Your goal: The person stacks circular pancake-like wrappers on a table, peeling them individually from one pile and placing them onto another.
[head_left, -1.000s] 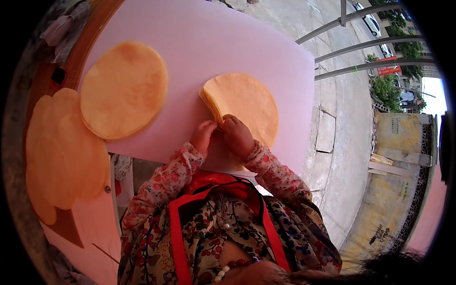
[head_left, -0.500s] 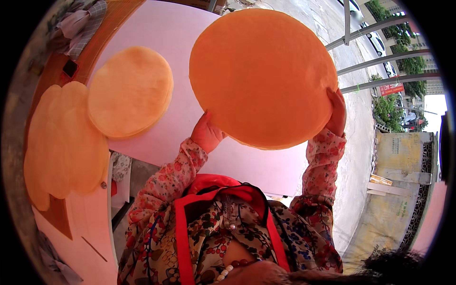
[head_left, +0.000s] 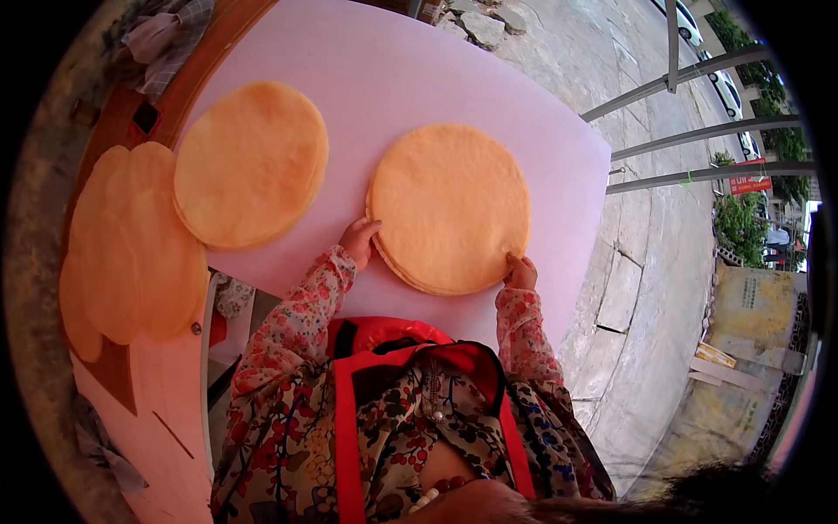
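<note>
A stack of thin, round, pale-orange sheets [head_left: 449,205] lies flat on the pink-white tabletop [head_left: 371,113]; I cannot tell what they are made of. My left hand [head_left: 360,240] is closed on the stack's left edge, thumb and fingers pinching the rim. At the lower right edge, my right hand [head_left: 521,272] pinches the rim as well. Several layers show along the near left side. To the left, a second round stack [head_left: 249,166] of similar sheets rests apart from the one I hold.
Long rounded orange pieces [head_left: 135,244] overlap on a surface at the far left, beside a small dark-screened device [head_left: 147,117] and a crumpled cloth [head_left: 166,44]. Metal bars [head_left: 672,83] stand past the table's right edge, over paved ground [head_left: 646,227].
The round stack, held up near the camera before, has come down onto the tabletop. Both hands have lowered with it and still grip its edges.
</note>
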The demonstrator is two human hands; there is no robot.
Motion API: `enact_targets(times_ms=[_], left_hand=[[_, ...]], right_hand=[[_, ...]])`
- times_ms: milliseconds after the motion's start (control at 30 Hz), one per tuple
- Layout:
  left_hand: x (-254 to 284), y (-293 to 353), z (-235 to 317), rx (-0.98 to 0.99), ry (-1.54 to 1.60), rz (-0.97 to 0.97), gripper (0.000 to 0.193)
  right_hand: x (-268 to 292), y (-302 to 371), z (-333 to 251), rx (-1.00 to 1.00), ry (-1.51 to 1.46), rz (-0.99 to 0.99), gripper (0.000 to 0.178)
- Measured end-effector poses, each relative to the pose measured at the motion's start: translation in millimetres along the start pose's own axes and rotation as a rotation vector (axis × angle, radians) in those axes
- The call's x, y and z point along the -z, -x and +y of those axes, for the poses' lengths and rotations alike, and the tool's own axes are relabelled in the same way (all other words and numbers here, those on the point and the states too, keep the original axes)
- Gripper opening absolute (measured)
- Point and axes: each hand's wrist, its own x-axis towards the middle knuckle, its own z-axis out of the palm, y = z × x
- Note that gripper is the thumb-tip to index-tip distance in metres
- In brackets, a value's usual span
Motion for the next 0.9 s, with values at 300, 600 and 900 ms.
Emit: enact_targets(times_ms=[300,600,900], left_hand=[[-7,22,8,0.194,-0.066,-0.184,0.041],[-5,16,-9,0.138,-0.127,-0.096,0.045],[-25,10,-11,-0.043,-0.337,0.168,0.036]], right_hand=[[6,-17,-7,0.084,0.169,0.061,0.012],[-49,31,16,1.215,1.059,-0.013,0.056],[-139,115,50,1.411,1.112,-0.416,0.046]])
